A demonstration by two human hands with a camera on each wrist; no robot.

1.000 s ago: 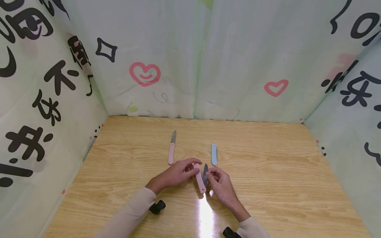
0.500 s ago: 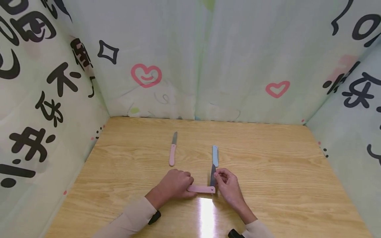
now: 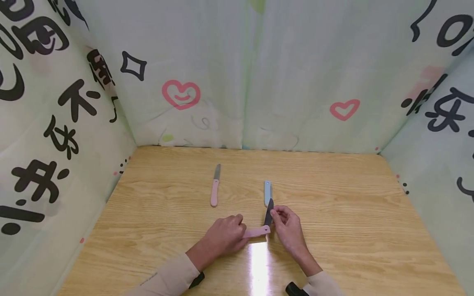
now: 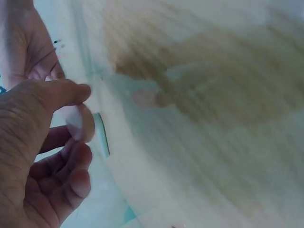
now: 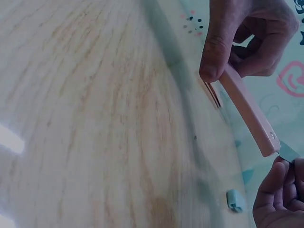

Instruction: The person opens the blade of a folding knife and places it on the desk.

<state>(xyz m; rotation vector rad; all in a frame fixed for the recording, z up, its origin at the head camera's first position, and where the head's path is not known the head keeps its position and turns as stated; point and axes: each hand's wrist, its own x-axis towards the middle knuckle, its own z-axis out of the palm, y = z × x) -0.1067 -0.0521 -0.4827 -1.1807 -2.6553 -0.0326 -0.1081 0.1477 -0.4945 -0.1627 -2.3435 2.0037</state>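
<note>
My left hand (image 3: 225,237) grips the pink handle of a folding knife (image 3: 256,232) at its rear end. The knife's dark blade (image 3: 268,212) is part-way unfolded and points away from me, at a wide angle to the handle. With thumb and fingertips my right hand (image 3: 289,227) pinches that blade along its right side. In the right wrist view the pink handle (image 5: 249,114) slants down from the left hand (image 5: 251,35) to the right fingertips (image 5: 273,183). The left wrist view shows the handle's end (image 4: 81,123) between the left thumb and fingers.
A second pink folding knife (image 3: 214,191) lies unfolded on the wooden table (image 3: 333,213), behind the left hand. Just behind the held blade lies a folded light blue knife (image 3: 267,192). Printed curtains (image 3: 281,82) stand along the table's back and sides.
The left hand has turned the pink handle from nearly upright to sideways and moved slightly right. The blade has swung away from the handle, with the right hand still pinching it.
</note>
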